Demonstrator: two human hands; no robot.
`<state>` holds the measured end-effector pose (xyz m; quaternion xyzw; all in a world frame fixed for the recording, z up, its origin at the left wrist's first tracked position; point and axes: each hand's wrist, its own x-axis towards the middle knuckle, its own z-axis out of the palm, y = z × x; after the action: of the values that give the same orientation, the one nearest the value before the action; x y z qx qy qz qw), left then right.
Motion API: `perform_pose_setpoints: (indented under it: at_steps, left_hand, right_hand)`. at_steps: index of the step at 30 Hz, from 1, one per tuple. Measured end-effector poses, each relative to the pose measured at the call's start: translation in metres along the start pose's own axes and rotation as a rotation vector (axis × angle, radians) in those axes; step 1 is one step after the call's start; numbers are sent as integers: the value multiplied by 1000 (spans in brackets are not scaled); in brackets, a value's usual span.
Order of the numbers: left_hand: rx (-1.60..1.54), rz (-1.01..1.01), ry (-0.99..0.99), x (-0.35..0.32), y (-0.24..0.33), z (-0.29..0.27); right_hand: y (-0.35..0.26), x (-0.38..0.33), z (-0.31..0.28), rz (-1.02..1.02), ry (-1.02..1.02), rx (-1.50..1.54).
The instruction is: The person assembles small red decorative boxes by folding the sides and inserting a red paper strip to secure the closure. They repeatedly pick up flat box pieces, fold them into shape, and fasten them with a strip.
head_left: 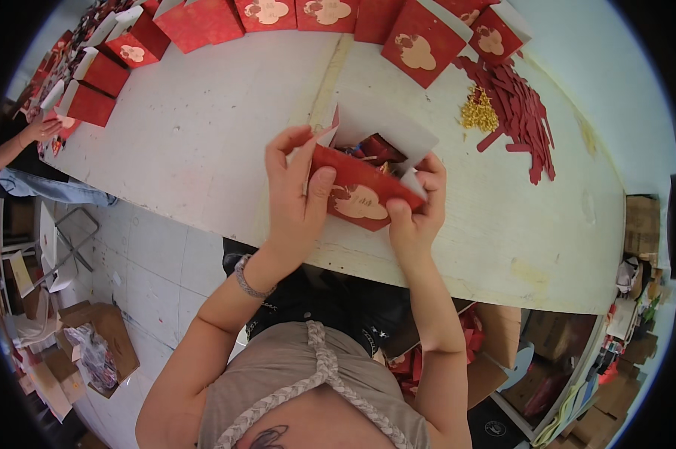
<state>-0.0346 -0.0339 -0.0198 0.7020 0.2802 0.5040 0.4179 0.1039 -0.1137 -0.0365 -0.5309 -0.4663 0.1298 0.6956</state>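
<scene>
Between my two hands, over the front part of the white table, is a red paper gift box (pixel 359 185) with a pale patch on its front. Its white-lined top stands open, and small wrapped items (pixel 379 150) show inside. My left hand (pixel 297 183) grips the box's left side, thumb on the front panel and fingers at the upper edge. On the right side, my right hand (pixel 420 198) holds the corner and flap, its thumb against the front. The box's underside is hidden.
Red strips (pixel 517 112) lie piled at the right, beside a heap of small gold pieces (pixel 478 111). Several red boxes (pixel 424 45) line the far edge. At the far left, another person's hand (pixel 45 129) touches a box. A cardboard carton (pixel 102 344) sits on the floor.
</scene>
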Motion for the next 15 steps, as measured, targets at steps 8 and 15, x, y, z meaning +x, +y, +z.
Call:
perform_pose_setpoints:
  at_steps: [8,15]
  left_hand:
    - [-149,-52,-57,-11,-14,5]
    - [-398,-206,58,-11,-14,10]
  right_hand:
    - [6,-6,4,27,80,177]
    - [-3,-6,0,60,53,200]
